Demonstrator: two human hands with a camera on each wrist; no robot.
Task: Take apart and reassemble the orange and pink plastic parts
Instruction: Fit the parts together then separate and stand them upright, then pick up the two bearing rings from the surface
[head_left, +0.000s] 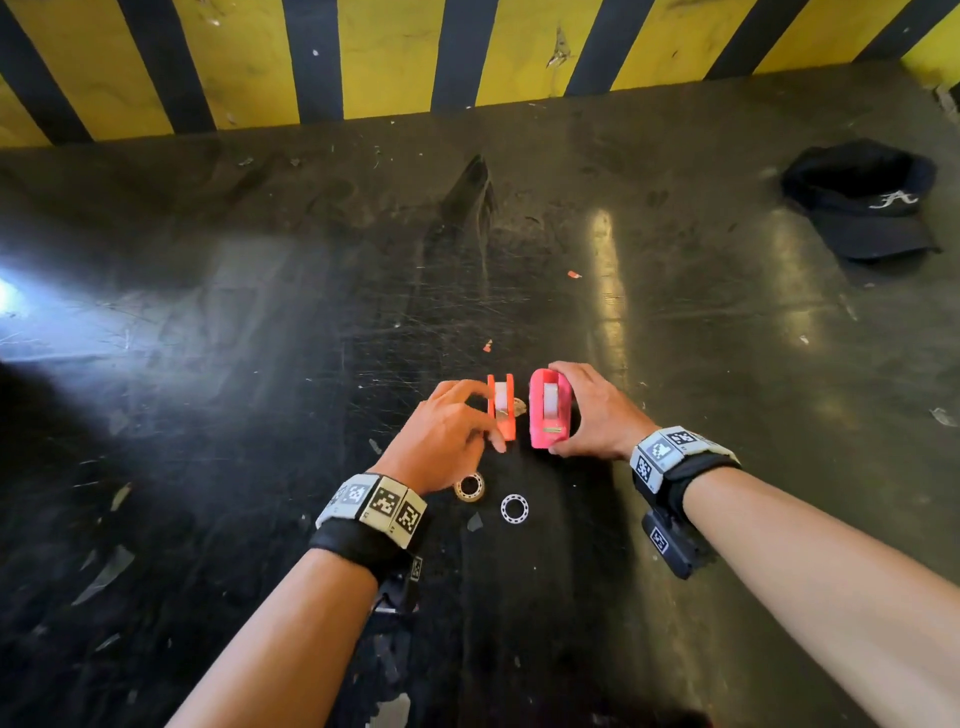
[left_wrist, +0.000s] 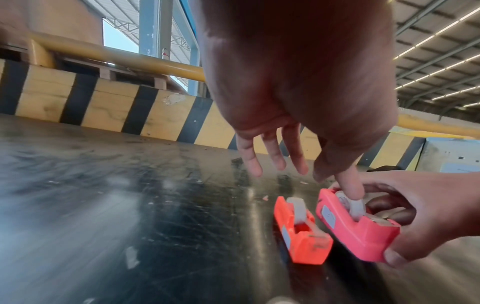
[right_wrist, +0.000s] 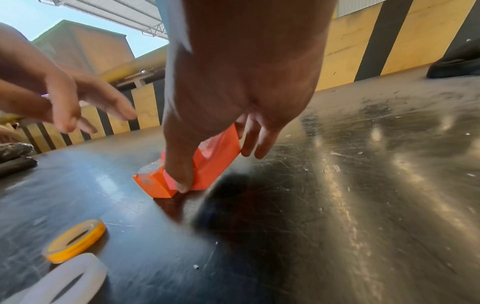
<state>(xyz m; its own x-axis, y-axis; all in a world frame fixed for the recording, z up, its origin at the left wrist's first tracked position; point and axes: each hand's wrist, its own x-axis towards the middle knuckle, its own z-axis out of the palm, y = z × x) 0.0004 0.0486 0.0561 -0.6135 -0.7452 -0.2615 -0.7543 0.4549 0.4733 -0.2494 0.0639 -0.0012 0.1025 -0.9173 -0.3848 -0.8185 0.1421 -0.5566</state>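
An orange tape dispenser (head_left: 502, 408) (left_wrist: 301, 236) stands on the dark floor with a white roll in it. Right beside it is a pink tape dispenser (head_left: 543, 415) (left_wrist: 358, 232) (right_wrist: 223, 148), also holding a roll. My right hand (head_left: 563, 410) (left_wrist: 415, 205) (right_wrist: 217, 167) grips the pink one, thumb at its near end and fingers round its far end. My left hand (head_left: 483, 415) (left_wrist: 285, 164) hovers with spread fingers (left_wrist: 250, 162) over the orange dispenser and holds nothing. In the left wrist view one finger lines up with the pink dispenser's roll; contact is unclear.
A yellowish tape roll (head_left: 469, 487) (right_wrist: 75, 240) and a white ring (head_left: 515, 508) (right_wrist: 64, 281) lie loose just behind my left hand. A black cap (head_left: 862, 200) lies at the far right. A yellow and black striped wall (head_left: 363, 57) closes the back. Small orange chips (head_left: 573, 274) dot the floor.
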